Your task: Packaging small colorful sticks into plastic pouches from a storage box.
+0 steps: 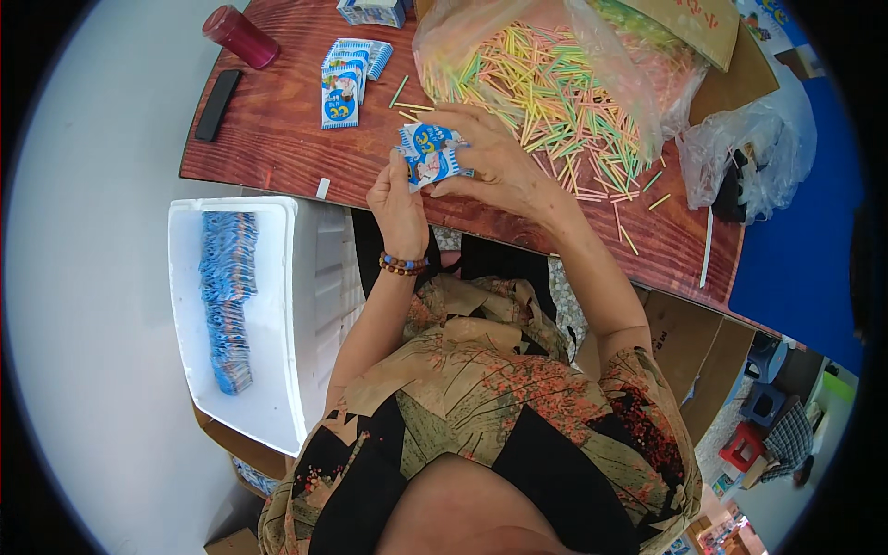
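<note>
Grasped in the grip of the left hand (400, 211) and of the right hand (499, 166), small blue-and-white plastic packets with striped ends (431, 165) sit just above the centre of the frame, over the near edge of a reddish-brown wood-grained desk (277, 129). Fingers cover part of them, so their exact number is hard to tell. A brown beaded bracelet (403, 265) circles the left wrist. Toward the upper left, an overlapping group of similar packets (342, 92) lies on the desk, near a dark red cylinder (242, 39) and a black oblong object (219, 104). Thin pastel sticks (555, 102) spill from a clear plastic bag at upper right. At left, a white foam box (268, 361) holds a long row of blue packets (229, 287).
</note>
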### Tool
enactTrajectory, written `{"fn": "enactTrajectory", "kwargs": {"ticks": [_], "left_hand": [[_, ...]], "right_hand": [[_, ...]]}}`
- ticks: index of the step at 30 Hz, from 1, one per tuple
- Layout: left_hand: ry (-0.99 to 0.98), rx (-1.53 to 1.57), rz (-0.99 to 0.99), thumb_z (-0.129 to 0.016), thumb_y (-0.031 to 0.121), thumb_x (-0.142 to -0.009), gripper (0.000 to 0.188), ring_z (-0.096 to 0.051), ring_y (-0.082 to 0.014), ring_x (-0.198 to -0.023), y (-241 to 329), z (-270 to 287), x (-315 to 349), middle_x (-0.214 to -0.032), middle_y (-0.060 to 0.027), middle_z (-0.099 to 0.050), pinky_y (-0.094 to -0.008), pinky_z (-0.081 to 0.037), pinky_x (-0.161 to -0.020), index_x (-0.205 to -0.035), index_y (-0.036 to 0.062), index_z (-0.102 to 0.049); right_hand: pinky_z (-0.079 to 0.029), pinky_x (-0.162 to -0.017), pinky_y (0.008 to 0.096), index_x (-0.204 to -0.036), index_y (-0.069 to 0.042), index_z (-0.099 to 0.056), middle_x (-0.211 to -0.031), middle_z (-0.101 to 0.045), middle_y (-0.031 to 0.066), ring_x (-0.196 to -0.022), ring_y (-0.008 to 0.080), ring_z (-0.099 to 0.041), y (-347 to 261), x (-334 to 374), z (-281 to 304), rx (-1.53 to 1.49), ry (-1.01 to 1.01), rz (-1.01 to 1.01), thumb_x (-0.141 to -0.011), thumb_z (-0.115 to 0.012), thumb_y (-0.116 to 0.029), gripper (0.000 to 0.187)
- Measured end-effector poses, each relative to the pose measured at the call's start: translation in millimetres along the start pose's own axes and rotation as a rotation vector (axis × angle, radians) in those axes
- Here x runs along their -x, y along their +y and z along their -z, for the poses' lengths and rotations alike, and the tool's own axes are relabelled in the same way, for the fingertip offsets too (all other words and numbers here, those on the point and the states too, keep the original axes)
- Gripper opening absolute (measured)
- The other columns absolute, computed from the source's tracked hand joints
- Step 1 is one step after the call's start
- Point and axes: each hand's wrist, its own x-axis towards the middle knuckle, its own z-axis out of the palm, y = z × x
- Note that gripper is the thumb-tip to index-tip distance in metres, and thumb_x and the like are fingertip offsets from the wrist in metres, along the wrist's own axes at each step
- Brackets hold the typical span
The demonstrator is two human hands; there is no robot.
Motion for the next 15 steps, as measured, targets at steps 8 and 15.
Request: {"fn": "enactTrajectory", "kwargs": {"ticks": [8,15], "left_hand": [[0.019,-0.075,0.010,-0.052,0.023,-0.097,0.026,-0.057,-0.0046,-0.074,3,0,1,-0.088,-0.0028,-0.065,-0.0216,-0.046,-0.061,-0.087,0.0020,-0.064],[0.096,-0.082,-0.011,-0.054,0.024,-0.096,0.025,-0.054,-0.0063,-0.066,3,27,-9,-0.079,-0.0004,-0.061,-0.0222,-0.043,-0.055,-0.082,0.0037,-0.061]], "right_hand": [[-0.035,-0.103,0.0446,-0.098,-0.007,-0.069,-0.133,-0.052,0.0060,-0.127,0.0306,-0.041,3,8,-4,0.065,-0.065,0.012,-0.079,-0.069,-0.028,0.028],[-0.044,-0.090,0.0394,-0.100,-0.006,-0.068,-0.106,-0.065,0.0107,-0.100,0.0285,-0.059,50,37,41,-0.061,0.166,-0.485,-0.082,-0.065,-0.016,0.021]]}}
